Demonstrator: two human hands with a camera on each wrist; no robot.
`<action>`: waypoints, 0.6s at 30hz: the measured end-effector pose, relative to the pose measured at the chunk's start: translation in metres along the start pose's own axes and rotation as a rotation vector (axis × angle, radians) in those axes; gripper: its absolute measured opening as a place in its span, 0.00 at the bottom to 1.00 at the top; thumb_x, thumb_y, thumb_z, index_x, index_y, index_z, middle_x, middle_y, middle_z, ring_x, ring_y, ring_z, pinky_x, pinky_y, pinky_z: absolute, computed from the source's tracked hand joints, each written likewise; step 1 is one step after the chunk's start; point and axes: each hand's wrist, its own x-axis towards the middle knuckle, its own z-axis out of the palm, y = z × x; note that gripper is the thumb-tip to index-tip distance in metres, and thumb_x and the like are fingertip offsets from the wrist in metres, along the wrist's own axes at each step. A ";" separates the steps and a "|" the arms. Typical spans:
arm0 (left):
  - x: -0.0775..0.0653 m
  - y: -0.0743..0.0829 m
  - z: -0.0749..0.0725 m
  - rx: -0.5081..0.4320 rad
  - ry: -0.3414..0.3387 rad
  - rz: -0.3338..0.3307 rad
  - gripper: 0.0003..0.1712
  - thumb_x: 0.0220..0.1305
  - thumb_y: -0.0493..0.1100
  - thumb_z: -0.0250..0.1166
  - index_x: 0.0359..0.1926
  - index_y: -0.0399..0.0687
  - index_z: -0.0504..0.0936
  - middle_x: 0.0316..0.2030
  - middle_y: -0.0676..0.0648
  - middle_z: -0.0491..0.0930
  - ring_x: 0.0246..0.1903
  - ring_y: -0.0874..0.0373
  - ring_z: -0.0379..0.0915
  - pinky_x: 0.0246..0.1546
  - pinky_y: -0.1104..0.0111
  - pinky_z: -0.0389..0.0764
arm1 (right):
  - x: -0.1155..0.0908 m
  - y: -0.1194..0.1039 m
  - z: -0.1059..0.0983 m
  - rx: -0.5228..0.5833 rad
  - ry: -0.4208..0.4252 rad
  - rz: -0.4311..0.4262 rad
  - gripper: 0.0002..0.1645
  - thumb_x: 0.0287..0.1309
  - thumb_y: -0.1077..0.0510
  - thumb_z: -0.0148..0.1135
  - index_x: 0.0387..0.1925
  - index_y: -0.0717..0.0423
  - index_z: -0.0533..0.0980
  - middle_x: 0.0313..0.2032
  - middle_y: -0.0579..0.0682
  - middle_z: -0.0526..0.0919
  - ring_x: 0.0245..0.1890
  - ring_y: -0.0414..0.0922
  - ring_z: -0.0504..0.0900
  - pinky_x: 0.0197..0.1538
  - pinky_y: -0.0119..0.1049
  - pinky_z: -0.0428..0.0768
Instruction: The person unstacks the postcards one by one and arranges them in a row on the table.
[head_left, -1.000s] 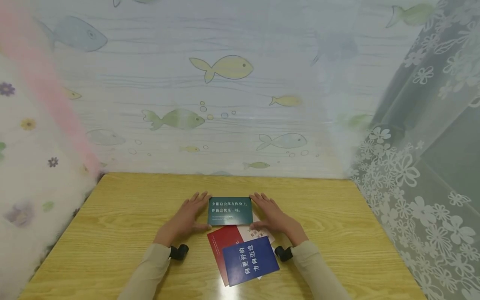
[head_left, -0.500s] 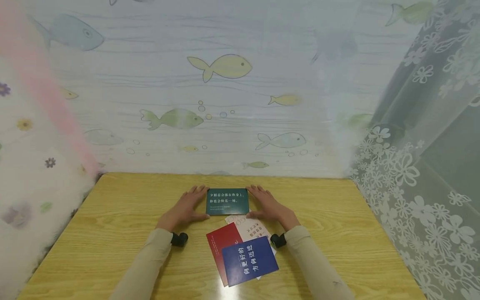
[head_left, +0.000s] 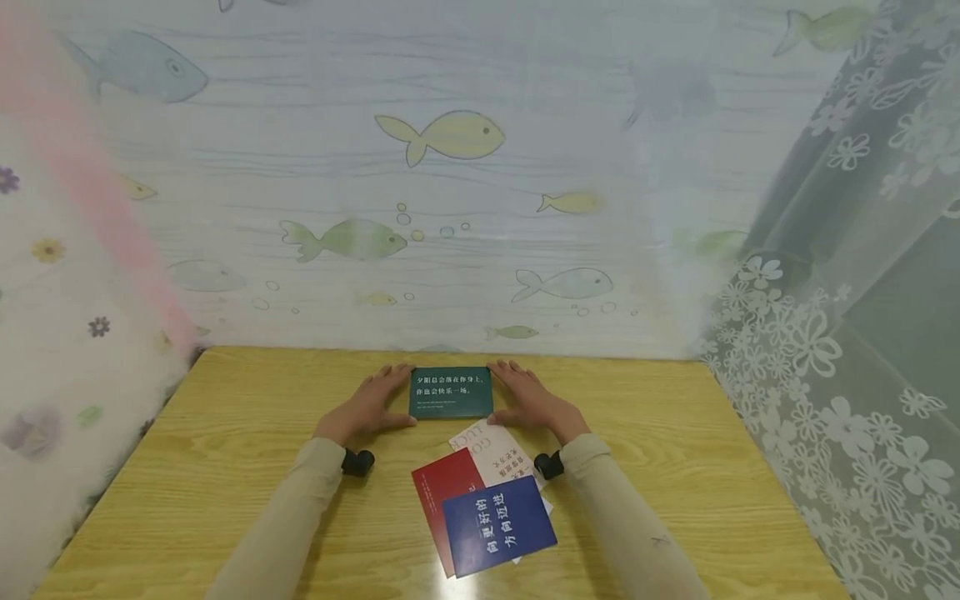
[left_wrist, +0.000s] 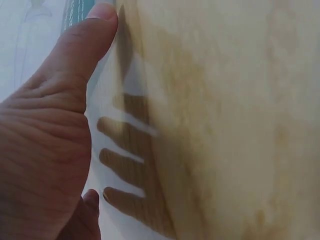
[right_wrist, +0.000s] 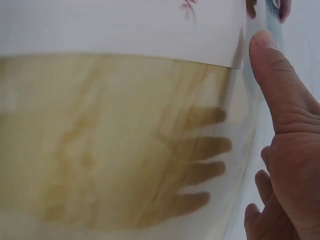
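Observation:
A dark green card (head_left: 451,393) with white writing lies sideways near the far middle of the table in the head view. At its left end, my left hand (head_left: 365,411) holds it, fingertips at the far corner and thumb at the near one. My right hand (head_left: 536,404) grips the right end the same way. In the left wrist view the thumb (left_wrist: 82,42) reaches a sliver of the teal card (left_wrist: 76,12). The right wrist view has the other thumb (right_wrist: 277,70) beside the card's edge, most of the card being hidden there.
Nearer than the green card, a blue card (head_left: 498,527) overlaps a red card (head_left: 442,492) and a pale card (head_left: 491,450) with writing. The wooden table (head_left: 247,467) ends at a fish-print curtain (head_left: 450,250); a lace curtain (head_left: 810,342) hangs at the right.
Both hands have moved away from the person with the green card, sliding it a little left too. More of the pale card shows now. The blue and red cards stay about where they were.

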 end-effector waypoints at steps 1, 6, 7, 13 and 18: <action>0.001 -0.001 0.000 0.003 -0.001 -0.005 0.56 0.62 0.52 0.74 0.80 0.41 0.50 0.79 0.35 0.49 0.78 0.31 0.37 0.77 0.38 0.42 | 0.001 0.000 0.000 -0.005 -0.001 0.003 0.58 0.60 0.45 0.72 0.80 0.59 0.50 0.79 0.65 0.51 0.79 0.64 0.46 0.79 0.64 0.46; 0.004 -0.003 -0.005 0.010 -0.018 -0.024 0.57 0.62 0.53 0.73 0.81 0.43 0.49 0.80 0.37 0.47 0.79 0.33 0.36 0.78 0.40 0.41 | 0.010 0.000 -0.003 -0.030 -0.022 0.029 0.58 0.60 0.45 0.72 0.80 0.57 0.50 0.79 0.62 0.51 0.80 0.63 0.46 0.79 0.62 0.46; 0.005 -0.003 -0.006 0.006 -0.022 -0.033 0.57 0.62 0.53 0.73 0.81 0.44 0.49 0.80 0.38 0.47 0.79 0.34 0.35 0.78 0.41 0.40 | 0.011 0.000 -0.004 -0.031 -0.030 0.035 0.58 0.60 0.45 0.72 0.80 0.57 0.50 0.79 0.62 0.51 0.80 0.62 0.46 0.79 0.62 0.46; 0.009 -0.007 -0.010 0.021 -0.032 -0.031 0.57 0.62 0.55 0.73 0.81 0.44 0.50 0.80 0.38 0.48 0.79 0.34 0.37 0.78 0.40 0.40 | 0.016 0.000 -0.005 -0.020 -0.044 0.031 0.57 0.61 0.45 0.72 0.80 0.59 0.51 0.79 0.62 0.52 0.80 0.63 0.46 0.79 0.64 0.46; 0.012 -0.009 -0.014 0.024 -0.051 -0.039 0.57 0.61 0.54 0.73 0.81 0.43 0.50 0.80 0.37 0.49 0.79 0.33 0.36 0.78 0.40 0.39 | 0.021 0.001 -0.004 -0.019 -0.054 0.039 0.57 0.61 0.45 0.71 0.80 0.58 0.51 0.79 0.61 0.51 0.80 0.62 0.45 0.79 0.62 0.46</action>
